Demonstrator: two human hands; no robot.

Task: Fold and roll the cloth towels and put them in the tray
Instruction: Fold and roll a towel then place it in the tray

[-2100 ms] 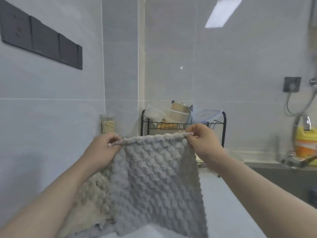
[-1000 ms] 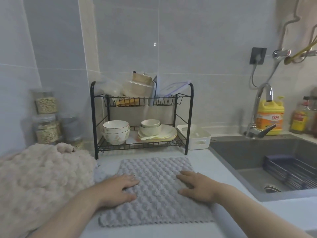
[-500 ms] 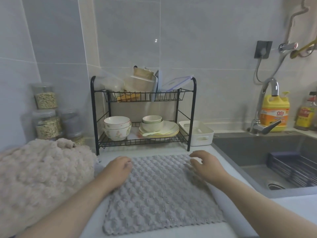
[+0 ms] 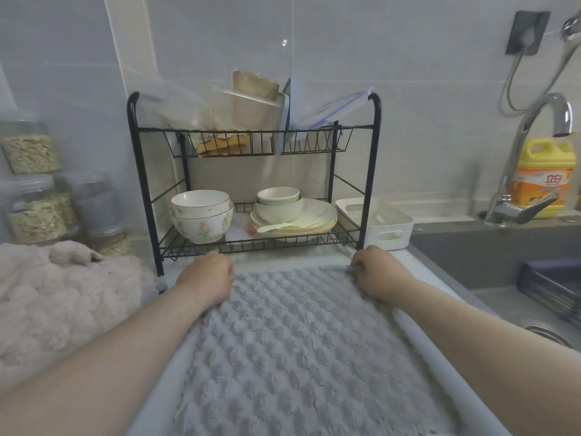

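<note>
The grey towel [image 4: 298, 347], a soft, light cloth with a bubbled pile, lies spread flat on the table [image 4: 434, 360], its far edge near the dish rack [image 4: 374, 171]. It should flop rather than hold shape, so its corners are the best hold: the left grip [image 4: 206, 276] and right grip [image 4: 375, 272] each curl on a far corner, pinching it. The white tray [image 4: 393, 237] stands at the table's far edge.
</note>
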